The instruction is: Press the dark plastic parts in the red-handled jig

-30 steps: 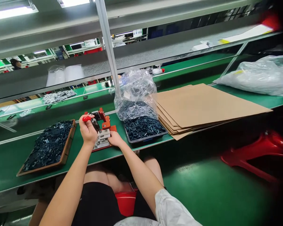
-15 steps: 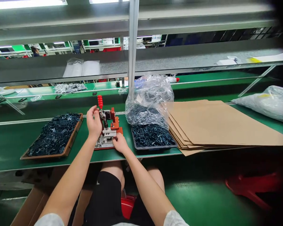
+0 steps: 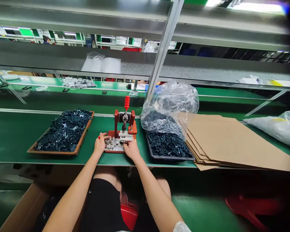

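Right now L hand (image 3: 100, 144) and R hand (image 3: 132, 149) are reaching fwd, forearms angling inward, fingers curling onto steel base plate (image 3: 113, 145) of red-orange metal bench press (image 3: 117, 119); can't tell if they're clamped on it. Brown-rimmed tray (image 3: 55, 153) of dark metal parts (image 3: 65, 132) is sitting left of press, black plastic tray (image 3: 169, 158) holding more right of it, w/ clear poly bag (image 3: 171, 100) slumping against its back edge. Green bench edge (image 3: 50, 163) is running just in front of press.
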`<control>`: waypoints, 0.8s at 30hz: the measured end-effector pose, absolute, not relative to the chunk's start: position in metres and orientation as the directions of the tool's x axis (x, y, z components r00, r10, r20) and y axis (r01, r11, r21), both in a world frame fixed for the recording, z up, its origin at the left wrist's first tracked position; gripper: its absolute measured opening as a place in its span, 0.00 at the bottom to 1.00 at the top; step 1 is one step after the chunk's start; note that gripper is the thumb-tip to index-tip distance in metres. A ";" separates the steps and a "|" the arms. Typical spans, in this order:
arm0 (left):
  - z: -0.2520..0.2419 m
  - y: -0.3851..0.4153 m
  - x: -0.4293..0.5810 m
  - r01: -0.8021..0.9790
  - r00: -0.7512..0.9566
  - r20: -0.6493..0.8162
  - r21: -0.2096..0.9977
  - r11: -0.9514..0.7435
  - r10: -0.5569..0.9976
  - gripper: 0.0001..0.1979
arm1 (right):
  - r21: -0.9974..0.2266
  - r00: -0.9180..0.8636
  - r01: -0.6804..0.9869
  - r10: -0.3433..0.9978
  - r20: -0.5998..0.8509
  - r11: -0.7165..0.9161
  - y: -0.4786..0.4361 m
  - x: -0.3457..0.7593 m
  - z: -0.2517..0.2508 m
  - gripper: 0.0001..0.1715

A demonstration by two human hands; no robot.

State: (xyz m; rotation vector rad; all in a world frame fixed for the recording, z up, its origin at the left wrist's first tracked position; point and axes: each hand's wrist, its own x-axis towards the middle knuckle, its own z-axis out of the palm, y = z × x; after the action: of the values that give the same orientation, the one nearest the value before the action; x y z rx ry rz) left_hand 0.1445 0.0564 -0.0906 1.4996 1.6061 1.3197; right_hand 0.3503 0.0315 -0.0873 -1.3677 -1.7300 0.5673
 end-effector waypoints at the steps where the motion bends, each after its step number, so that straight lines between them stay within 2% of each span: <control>1: -0.091 0.059 0.145 0.360 -0.228 0.195 0.927 -0.103 0.954 0.36 | -0.766 -0.044 0.573 0.945 0.325 0.290 0.033 0.349 -0.086 0.19; 3: -0.089 0.060 0.147 0.310 -0.257 0.181 0.946 -0.096 0.949 0.36 | -0.771 -0.006 0.583 0.950 0.312 0.257 0.035 0.349 -0.082 0.20; 5: -0.087 0.051 0.147 0.288 -0.309 0.197 0.952 -0.105 0.930 0.31 | -0.763 0.016 0.594 0.945 0.328 0.255 0.030 0.352 -0.078 0.22; 8: -0.090 0.006 0.147 0.361 -0.452 0.356 0.911 -0.198 0.818 0.32 | -0.718 0.027 0.621 0.908 0.419 0.313 0.004 0.354 -0.078 0.19; 10: -0.099 -0.042 0.154 0.377 -0.475 0.413 0.893 -0.245 0.777 0.32 | -0.720 0.050 0.605 0.886 0.461 0.340 -0.025 0.352 -0.082 0.15; 11: -0.105 -0.067 0.159 0.310 -0.439 0.352 0.923 -0.229 0.827 0.31 | -0.733 0.022 0.576 0.890 0.456 0.362 -0.042 0.349 -0.086 0.14; 13: -0.121 -0.114 0.173 0.060 -0.268 0.081 0.996 -0.067 0.960 0.30 | -0.765 -0.133 0.496 0.907 0.401 0.411 -0.078 0.339 -0.093 0.13; 15: -0.134 -0.149 0.180 -0.132 -0.108 -0.158 0.981 0.143 0.982 0.30 | -0.787 -0.319 0.429 0.890 0.326 0.443 -0.110 0.324 -0.099 0.14; 16: -0.138 -0.161 0.179 -0.173 -0.080 -0.227 0.962 0.211 0.971 0.30 | -0.794 -0.393 0.405 0.870 0.296 0.453 -0.121 0.317 -0.102 0.14; 20: -0.145 -0.179 0.137 -0.106 -0.190 -0.296 0.954 0.280 0.936 0.30 | -0.793 -0.545 0.350 0.797 0.260 0.498 -0.125 0.304 -0.099 0.16; 22: -0.153 -0.184 0.091 -0.006 -0.323 -0.279 0.956 0.292 0.904 0.31 | -0.764 -0.497 0.373 0.809 0.316 0.527 -0.108 0.312 -0.092 0.16; 24: -0.168 -0.193 0.036 0.160 -0.457 -0.228 0.930 0.331 0.860 0.31 | -0.719 -0.357 0.439 0.839 0.411 0.539 -0.084 0.325 -0.084 0.16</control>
State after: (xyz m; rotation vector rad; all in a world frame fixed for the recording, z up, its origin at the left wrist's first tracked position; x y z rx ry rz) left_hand 0.0358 -0.1934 -0.1682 0.9023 1.8382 1.1664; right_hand 0.3245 -0.0845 -0.0837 -1.0346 -1.9879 0.6436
